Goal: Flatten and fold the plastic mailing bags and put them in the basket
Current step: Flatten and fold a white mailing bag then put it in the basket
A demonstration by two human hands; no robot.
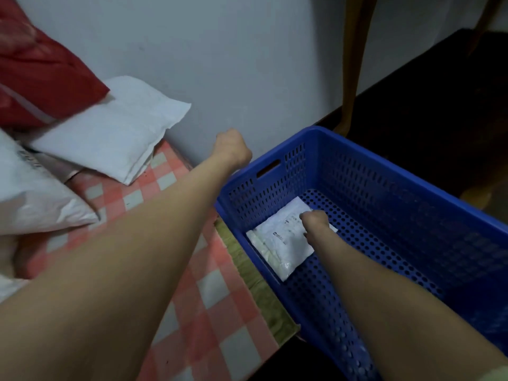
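Note:
A blue perforated basket [384,171] stands beside the bed on the right. On its floor lies a folded white mailing bag [277,243] with printed labels. My right hand [316,222] reaches down into the basket, and its curled fingers hold the far edge of that bag. My left hand [232,148] hovers by the basket's far left corner, curled into a fist with nothing visible in it; its fingers are hidden behind the back of the hand. More mailing bags lie on the bed at left: a white one [110,133], a red one [35,78] and another white one [33,199].
The bed has a pink and white checked sheet [192,298] and runs along a pale wall [220,64]. A dark wooden surface [439,119] and wooden furniture legs [354,64] stand behind the basket at the upper right.

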